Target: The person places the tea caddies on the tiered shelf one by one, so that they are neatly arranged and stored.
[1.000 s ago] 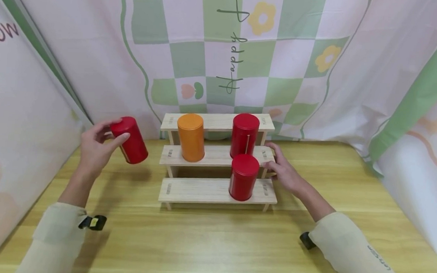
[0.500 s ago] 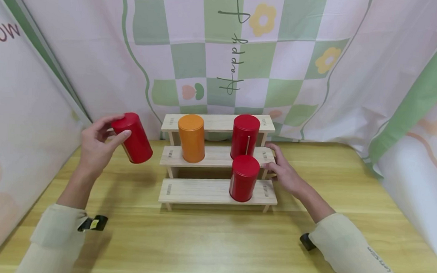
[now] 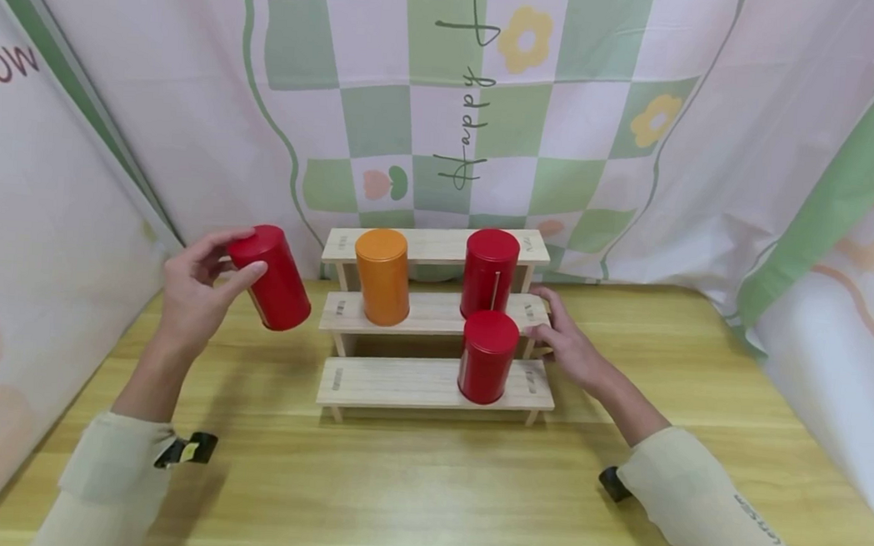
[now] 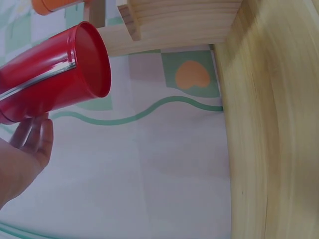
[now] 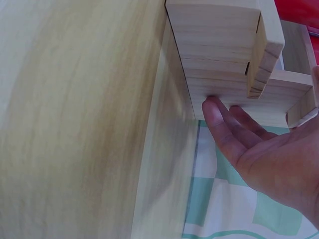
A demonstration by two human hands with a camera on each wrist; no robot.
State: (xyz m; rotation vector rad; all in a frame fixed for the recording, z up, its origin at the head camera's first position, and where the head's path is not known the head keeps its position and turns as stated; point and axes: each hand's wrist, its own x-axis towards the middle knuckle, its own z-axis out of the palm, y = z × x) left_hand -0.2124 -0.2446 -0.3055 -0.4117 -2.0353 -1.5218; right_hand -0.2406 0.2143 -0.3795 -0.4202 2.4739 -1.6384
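My left hand grips a red lidded tin near its top, thumb on the near side. The tin is tilted and raised above the table, left of a three-step wooden display shelf. In the left wrist view, the tin shows its flat end and a silvery strip. My right hand holds the shelf's right end at the middle step, fingertips against the side panel. On the middle step stand an orange tin and a red tin; another red tin is on the lowest step, right side.
The shelf stands on a wood-grain table. Behind it hangs a checked, flowered cloth, with pale cloth at both sides. The top step rises behind the tins. Black wrist cameras sit at both cuffs.
My left hand has carried the red tin slightly right, closer to the shelf; it first rose a little. My right hand and the tins on the shelf stay put.
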